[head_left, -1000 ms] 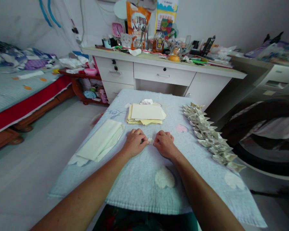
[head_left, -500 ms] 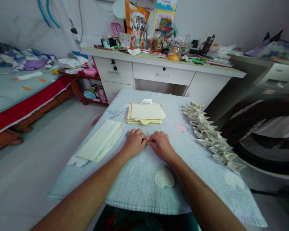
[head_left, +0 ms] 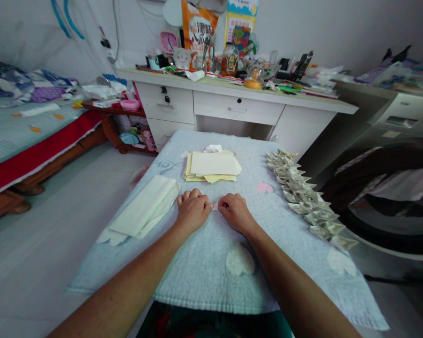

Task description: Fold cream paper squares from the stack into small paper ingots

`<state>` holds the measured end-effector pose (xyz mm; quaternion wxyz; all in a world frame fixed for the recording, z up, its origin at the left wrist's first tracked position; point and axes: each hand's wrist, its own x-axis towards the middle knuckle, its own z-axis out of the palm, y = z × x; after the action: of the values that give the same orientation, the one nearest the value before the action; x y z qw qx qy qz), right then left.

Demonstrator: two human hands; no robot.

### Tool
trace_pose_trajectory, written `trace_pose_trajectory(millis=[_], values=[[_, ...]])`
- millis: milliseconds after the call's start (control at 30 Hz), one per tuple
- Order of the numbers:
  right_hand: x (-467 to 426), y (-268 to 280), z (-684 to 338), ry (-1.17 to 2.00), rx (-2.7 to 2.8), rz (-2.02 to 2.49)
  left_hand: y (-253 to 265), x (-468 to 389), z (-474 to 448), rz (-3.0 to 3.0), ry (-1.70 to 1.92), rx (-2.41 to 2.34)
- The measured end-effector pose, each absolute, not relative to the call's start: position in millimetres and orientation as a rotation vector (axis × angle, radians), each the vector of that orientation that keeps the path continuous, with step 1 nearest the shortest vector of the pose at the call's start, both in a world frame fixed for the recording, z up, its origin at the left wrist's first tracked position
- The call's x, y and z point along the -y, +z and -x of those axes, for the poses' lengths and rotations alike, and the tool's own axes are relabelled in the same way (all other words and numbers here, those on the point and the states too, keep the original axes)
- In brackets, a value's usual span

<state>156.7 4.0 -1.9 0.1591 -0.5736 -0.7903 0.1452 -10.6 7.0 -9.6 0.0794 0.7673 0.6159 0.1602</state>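
Between my two hands a small piece of pale paper (head_left: pixel 215 206) shows just above the blue cloth; most of it is hidden by my fingers. My left hand (head_left: pixel 194 206) is closed, thumb and fingertips pinching its left end. At its right end my right hand (head_left: pixel 233 209) has curled fingers closed on it. Beyond my hands lies a stack of cream and yellow paper sheets (head_left: pixel 214 164), with a crumpled white piece (head_left: pixel 213 148) behind it. To the left is a folded pale green sheet (head_left: pixel 144 206). Several folded paper pieces (head_left: pixel 303 199) with pointed ends stand in rows on the right.
A light blue quilted cloth (head_left: pixel 197 267) with heart patterns covers the table. Behind it stands a white desk (head_left: pixel 239 105) crowded with jars and packets. A bed (head_left: pixel 38 136) is on the left, a washing machine (head_left: pixel 390 122) on the right.
My left hand has shifted slightly left, away from the right hand, so the gap between them is wider and more of the pale paper shows. My right hand stays nearly in place.
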Motion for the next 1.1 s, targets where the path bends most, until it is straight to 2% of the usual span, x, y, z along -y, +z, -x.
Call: trace_pose_trajectory(millis=[567,967,1100], values=[[-2,-2,-148,0.298,2.249,1.755,-16,-13,15,-2.226,0.512,-1.834],[-3,-5,-153,0.373,2.205,1.776,-18,-14,13,-2.185,0.497,-1.806],[-2,-6,-163,0.27,2.101,1.875,-17,-15,12,-2.157,0.499,-1.8]])
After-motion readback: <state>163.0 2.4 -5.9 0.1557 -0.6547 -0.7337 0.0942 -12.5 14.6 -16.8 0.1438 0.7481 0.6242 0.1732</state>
